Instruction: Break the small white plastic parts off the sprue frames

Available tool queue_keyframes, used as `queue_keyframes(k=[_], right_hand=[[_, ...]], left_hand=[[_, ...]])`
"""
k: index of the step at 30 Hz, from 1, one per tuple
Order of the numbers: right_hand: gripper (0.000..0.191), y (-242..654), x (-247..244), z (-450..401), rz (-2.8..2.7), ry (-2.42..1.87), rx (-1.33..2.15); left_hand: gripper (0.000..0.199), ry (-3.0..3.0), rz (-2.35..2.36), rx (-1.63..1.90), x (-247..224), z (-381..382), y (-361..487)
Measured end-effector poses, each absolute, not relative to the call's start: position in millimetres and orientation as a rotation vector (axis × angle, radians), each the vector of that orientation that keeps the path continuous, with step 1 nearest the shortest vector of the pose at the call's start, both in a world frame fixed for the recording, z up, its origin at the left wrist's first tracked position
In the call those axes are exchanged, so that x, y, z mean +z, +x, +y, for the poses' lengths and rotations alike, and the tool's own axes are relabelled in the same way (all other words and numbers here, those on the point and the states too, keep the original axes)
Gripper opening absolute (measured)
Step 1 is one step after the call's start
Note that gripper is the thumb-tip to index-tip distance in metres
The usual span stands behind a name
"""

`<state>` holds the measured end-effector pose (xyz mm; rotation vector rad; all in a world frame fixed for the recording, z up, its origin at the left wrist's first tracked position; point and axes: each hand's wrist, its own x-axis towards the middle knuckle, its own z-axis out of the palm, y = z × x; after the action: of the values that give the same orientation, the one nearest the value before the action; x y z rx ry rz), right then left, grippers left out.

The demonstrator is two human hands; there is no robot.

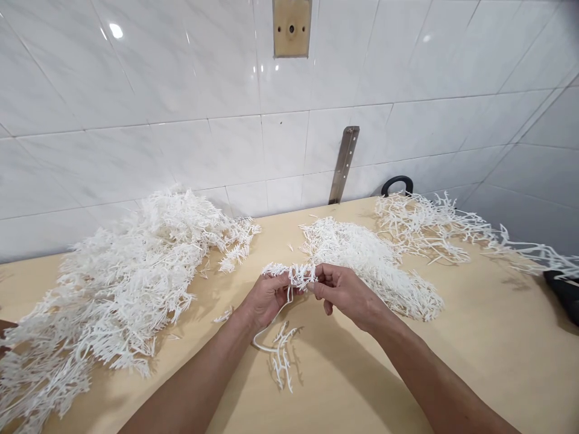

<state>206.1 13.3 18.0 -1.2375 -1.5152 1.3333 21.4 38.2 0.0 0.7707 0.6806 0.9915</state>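
My left hand is closed around a small bundle of white, branching plastic sprigs, held just above the table. The right hand pinches the right end of the same bundle between thumb and fingers. From the bundle a thin, bare white branched stem hangs down and spreads below my hands. Just beyond my right hand lies a heap of neatly aligned white sprigs. To the left rises a much larger, looser pile of white sprigs.
Sparse white branched stems lie at the back right, by a black handle. A metal strip with holes leans on the tiled wall. A black object sits at the right edge. Loose bits are scattered on the wooden table.
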Motion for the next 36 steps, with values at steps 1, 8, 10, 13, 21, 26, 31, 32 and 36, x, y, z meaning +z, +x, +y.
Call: queue_keyframes(k=[1,8,10,13,21,26,31,32,36], right_hand=[[0.018,206.1,18.8,13.0,-1.509,-1.223,1.339],[0.030,197.8,22.7,8.2,-1.496,-1.092,1.420],[0.034,193.5,19.9,8.4,-1.461,-1.121,1.404],[0.038,188.9,13.9,10.0,-1.416,-1.181,1.368],[0.023,188.5,1.2,13.9,-1.407,-1.291,1.283],[0.009,189.5,3.1,15.0,-1.397,-1.269,1.296],[0.015,190.4,4.1,15.3,-1.401,-1.266,1.287],[0.017,190.0,3.3,15.2,-1.397,-1.273,1.298],[0.023,188.2,1.5,14.6,-1.378,-1.304,1.336]], left_hand=[[0.027,0.772,0.685,0.990,0.6,38.2,21.8],[0.030,0.847,0.708,1.038,0.7,37.5,24.5],[0.030,0.844,0.719,1.026,0.1,37.8,24.5],[0.028,0.858,0.689,1.035,1.4,37.6,24.7],[0.029,0.861,0.656,1.014,2.5,36.8,23.7],[0.034,0.838,0.754,1.044,-5.3,41.0,23.9],[0.040,0.896,0.887,1.070,-7.3,40.6,26.7],[0.041,0.896,0.885,1.084,-7.1,40.1,27.4],[0.045,0.873,0.851,1.109,-6.6,38.7,29.6]])
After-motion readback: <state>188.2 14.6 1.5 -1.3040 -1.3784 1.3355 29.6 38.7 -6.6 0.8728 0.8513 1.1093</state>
